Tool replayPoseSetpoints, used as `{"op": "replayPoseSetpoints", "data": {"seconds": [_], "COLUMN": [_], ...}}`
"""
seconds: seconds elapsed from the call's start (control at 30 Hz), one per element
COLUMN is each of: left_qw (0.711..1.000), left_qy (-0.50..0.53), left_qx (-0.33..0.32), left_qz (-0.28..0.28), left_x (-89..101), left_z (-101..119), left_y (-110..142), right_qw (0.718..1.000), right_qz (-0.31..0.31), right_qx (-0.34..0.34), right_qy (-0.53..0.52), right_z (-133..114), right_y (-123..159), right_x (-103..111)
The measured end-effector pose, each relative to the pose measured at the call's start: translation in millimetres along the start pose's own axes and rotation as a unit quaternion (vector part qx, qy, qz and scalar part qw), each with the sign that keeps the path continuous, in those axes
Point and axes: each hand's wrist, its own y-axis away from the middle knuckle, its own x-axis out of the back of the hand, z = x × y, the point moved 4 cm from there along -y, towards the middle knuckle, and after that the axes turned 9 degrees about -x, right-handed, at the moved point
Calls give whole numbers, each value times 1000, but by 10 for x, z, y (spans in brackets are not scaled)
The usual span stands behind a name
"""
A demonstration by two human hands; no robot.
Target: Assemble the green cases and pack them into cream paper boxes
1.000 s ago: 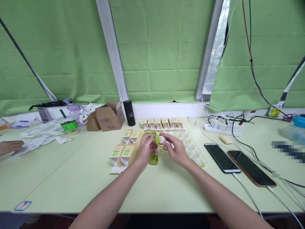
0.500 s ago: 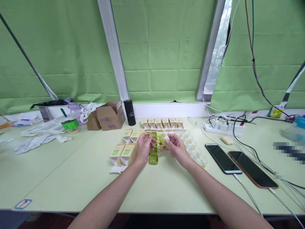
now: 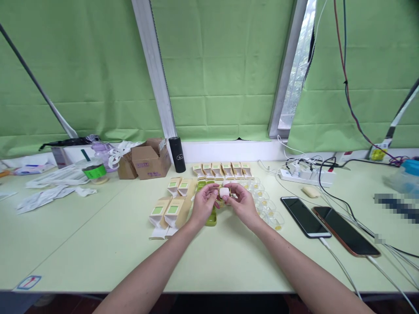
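Note:
Between my two hands is a small square green case [image 3: 220,196] with a white rounded block [image 3: 224,192] showing in it. The fingers of my left hand [image 3: 204,204] are closed against its left side. My right hand [image 3: 245,206] pinches its right side, thumb in front. Under and behind the hands stand more green square cases [image 3: 211,219], partly covered by my left hand. Just right of my right hand are several clear plastic covers [image 3: 266,204] with yellow spots in them. Left of my left hand stand small cream cartons [image 3: 176,207] with green labels and open white flaps.
A row of similar cartons [image 3: 222,170] stands at the back. Two phones [image 3: 306,216] on charging cables lie at right, near a power strip [image 3: 307,176]. At back left are a cardboard box [image 3: 150,162], a black bottle [image 3: 177,155] and a drink cup [image 3: 95,171].
My left hand has moved right and now touches the green case too. The case has turned so that the white block faces me. My right hand stays about where it was.

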Motion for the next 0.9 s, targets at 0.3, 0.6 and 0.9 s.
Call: {"op": "replayPoseSetpoints", "data": {"seconds": [0.3,0.6,0.9], "left_qw": [999,995,979], "left_qy": [24,-80,-162], "left_qx": [7,-59,-120], "left_qz": [-33,1,-8], "left_x": [-61,-46,-52], "left_z": [-9,13,86], "left_y": [15,93,139], "right_qw": [976,855,823], "right_qz": [11,33,24], "right_qx": [128,284,312], "right_qy": [173,432,474], "right_z": [-125,-182,-201], "right_y": [76,186,199], "right_x": [48,35,12]}}
